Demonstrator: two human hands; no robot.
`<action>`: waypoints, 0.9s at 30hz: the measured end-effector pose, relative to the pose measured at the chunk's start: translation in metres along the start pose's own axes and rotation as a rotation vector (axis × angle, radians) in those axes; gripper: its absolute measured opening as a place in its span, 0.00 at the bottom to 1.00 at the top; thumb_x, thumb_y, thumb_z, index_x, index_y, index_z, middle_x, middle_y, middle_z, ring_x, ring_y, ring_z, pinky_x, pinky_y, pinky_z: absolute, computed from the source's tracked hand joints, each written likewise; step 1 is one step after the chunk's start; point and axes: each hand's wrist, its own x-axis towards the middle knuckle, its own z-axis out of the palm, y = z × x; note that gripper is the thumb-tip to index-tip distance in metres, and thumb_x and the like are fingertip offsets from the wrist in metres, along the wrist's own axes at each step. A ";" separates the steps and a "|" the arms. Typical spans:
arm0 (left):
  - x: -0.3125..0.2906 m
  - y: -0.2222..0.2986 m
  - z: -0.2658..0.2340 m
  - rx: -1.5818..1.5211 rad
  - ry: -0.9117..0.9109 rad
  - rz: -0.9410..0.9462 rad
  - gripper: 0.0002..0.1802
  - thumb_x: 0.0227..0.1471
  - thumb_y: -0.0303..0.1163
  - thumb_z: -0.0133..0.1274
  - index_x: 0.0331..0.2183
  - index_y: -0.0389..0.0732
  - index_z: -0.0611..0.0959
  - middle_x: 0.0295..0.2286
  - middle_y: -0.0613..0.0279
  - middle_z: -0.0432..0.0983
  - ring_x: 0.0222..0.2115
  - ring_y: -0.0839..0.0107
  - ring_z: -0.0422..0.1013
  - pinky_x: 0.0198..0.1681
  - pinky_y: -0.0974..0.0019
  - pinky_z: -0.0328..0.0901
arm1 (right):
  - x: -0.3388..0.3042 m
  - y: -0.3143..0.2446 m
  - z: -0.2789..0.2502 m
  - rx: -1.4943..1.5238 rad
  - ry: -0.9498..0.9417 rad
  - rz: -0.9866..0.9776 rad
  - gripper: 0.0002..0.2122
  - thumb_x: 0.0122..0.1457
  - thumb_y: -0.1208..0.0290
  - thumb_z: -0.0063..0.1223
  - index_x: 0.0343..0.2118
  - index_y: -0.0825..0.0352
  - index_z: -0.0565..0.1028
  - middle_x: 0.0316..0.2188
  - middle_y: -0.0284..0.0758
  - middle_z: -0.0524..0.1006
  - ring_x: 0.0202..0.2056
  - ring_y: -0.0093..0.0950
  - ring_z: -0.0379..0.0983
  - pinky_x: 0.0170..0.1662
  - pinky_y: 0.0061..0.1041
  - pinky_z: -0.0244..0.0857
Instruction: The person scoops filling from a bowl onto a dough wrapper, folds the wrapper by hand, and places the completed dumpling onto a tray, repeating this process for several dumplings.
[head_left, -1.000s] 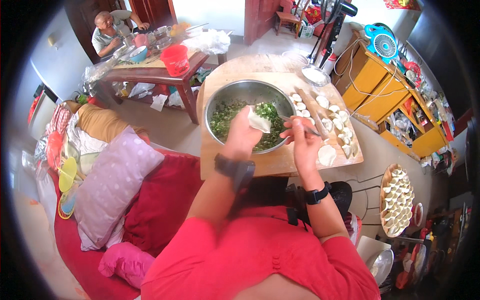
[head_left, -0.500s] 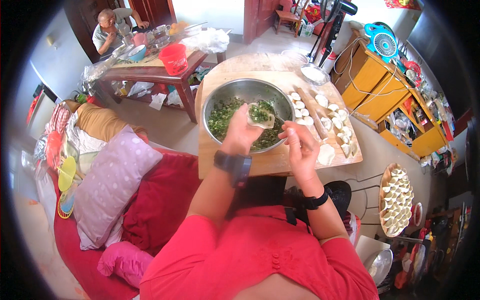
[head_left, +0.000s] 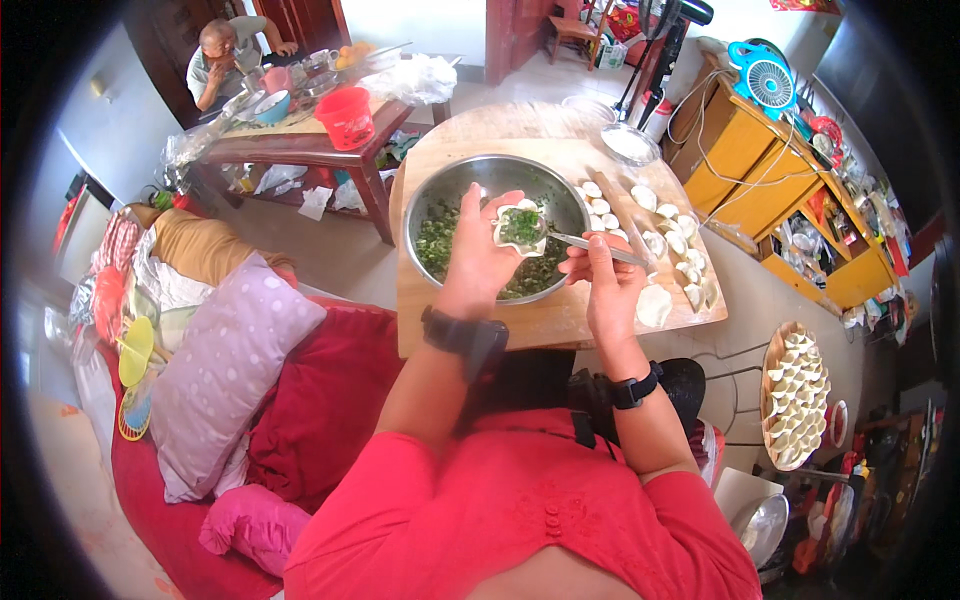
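Note:
My left hand (head_left: 477,250) is cupped over the big steel bowl (head_left: 425,192), holding a round dumpling wrapper (head_left: 527,249). Chopped green filling (head_left: 521,226) lies heaped in the wrapper. The fingers of my right hand (head_left: 610,285) are closed round the handle of a metal spoon (head_left: 612,250), whose tip reaches the wrapper's right edge. More chopped green filling (head_left: 437,245) is in the bowl below. Right of the bowl, a wooden rolling pin (head_left: 622,215) lies between small dough pieces (head_left: 600,207) and several pale wrappers or dough pieces (head_left: 655,305).
The wooden board (head_left: 540,325) carries the bowl, with a dish of white flour (head_left: 629,145) at its far right. A round tray (head_left: 769,440) of folded dumplings stands lower right. A person (head_left: 222,60) sits behind another table with a red bucket (head_left: 346,118).
The wrapper in my left hand has tilted up and its rim has cupped round the filling. My right hand has turned, bringing the spoon handle into plain sight.

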 end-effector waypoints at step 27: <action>-0.014 0.017 -0.017 -0.298 0.069 0.047 0.23 0.61 0.47 0.40 0.37 0.34 0.74 0.37 0.49 0.73 0.38 0.55 0.69 0.44 0.52 0.66 | 0.007 0.000 -0.032 -0.756 -0.252 -0.299 0.09 0.52 0.76 0.59 0.36 0.70 0.77 0.38 0.38 0.77 0.42 0.30 0.73 0.47 0.26 0.64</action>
